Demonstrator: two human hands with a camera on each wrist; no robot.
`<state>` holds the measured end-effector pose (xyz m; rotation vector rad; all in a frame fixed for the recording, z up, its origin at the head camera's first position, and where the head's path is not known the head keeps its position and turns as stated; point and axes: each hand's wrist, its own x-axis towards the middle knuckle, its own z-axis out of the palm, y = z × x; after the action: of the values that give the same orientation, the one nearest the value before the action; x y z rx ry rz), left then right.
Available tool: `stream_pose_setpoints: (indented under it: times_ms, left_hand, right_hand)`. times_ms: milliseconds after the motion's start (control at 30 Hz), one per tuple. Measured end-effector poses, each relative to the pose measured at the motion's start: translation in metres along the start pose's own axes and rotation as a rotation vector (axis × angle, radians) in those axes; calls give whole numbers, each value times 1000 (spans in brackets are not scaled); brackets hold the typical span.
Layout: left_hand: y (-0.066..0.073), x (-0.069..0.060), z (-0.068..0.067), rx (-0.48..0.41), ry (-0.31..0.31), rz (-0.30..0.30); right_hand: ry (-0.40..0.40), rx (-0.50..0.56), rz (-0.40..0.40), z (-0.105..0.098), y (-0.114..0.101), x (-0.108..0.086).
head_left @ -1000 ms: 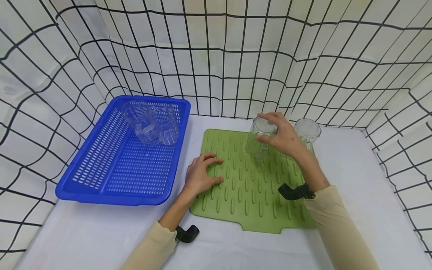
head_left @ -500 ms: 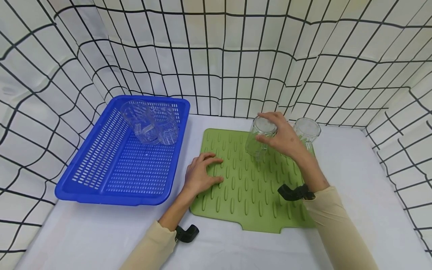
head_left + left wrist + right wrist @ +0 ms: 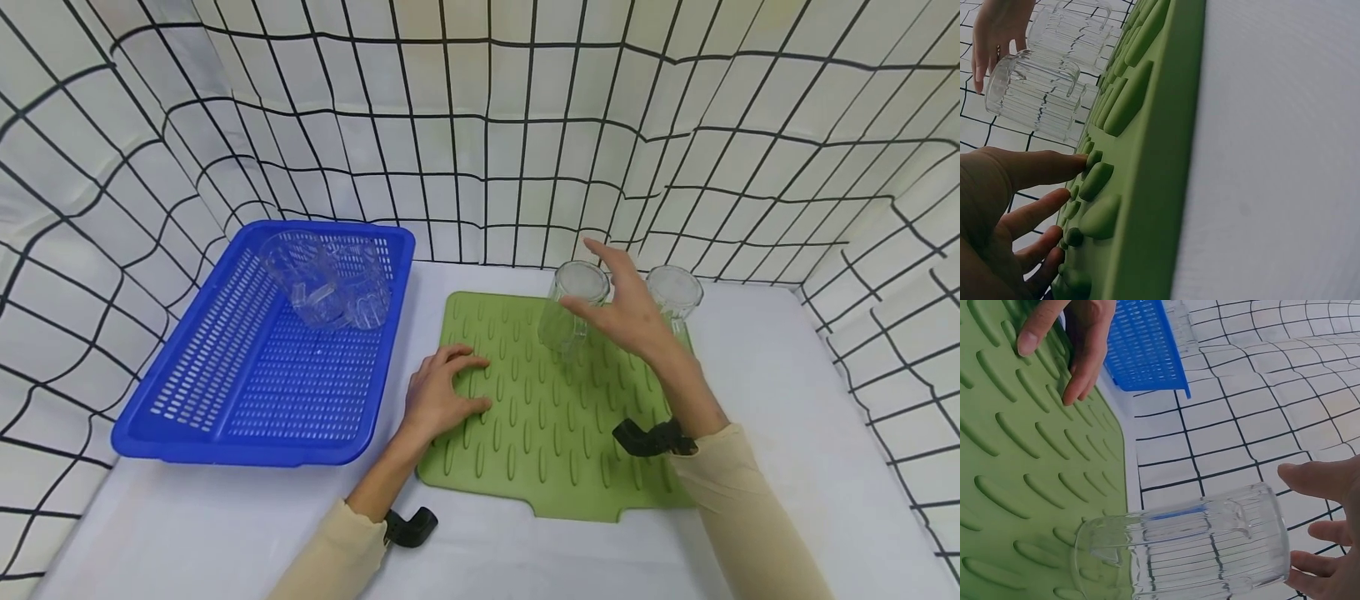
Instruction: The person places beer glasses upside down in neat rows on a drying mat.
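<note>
An upside-down glass mug point(image 3: 573, 308) stands on the green ribbed mat point(image 3: 525, 467). Beside and above its base the right hand point(image 3: 633, 312) spreads its fingers, with a gap between thumb and glass in the right wrist view, where the mug point(image 3: 1185, 544) lies left of the hand point(image 3: 1329, 531). A second inverted mug point(image 3: 675, 292) stands further right, partly behind the right hand and wrist. On the mat's left edge rests the left hand point(image 3: 438, 396), fingertips touching the ribs, holding nothing; in the left wrist view its fingers point(image 3: 1041, 169) are spread.
A blue perforated basket point(image 3: 300, 454) at the left holds two clear glass mugs point(image 3: 311, 296) at its back right. A black wire grid over white cloth point(image 3: 480, 142) rises behind and at both sides. White cloth point(image 3: 465, 550) covers the surface in front of the mat.
The right hand has let go of the mug, its fingers and thumb spreading wider. The mug stays on the mat and the left hand keeps its place. The head view has shifted slightly.
</note>
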<state>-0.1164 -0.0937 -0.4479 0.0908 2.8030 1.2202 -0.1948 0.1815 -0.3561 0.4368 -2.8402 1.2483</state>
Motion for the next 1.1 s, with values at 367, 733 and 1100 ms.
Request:
stream_pose_setpoints:
  times_ms: [367,733,1100]
  left_hand:
    - [-2,0,2,9,1,7]
    - [-1,0,1,4,8,13]
    - [-1,0,1,10,4,11]
  right_hand:
    - [167,89,-91,-11,1,-22]
    - [271,117,-165,-20,2,-36]
    - [281,133,-151,-26,6,-53]
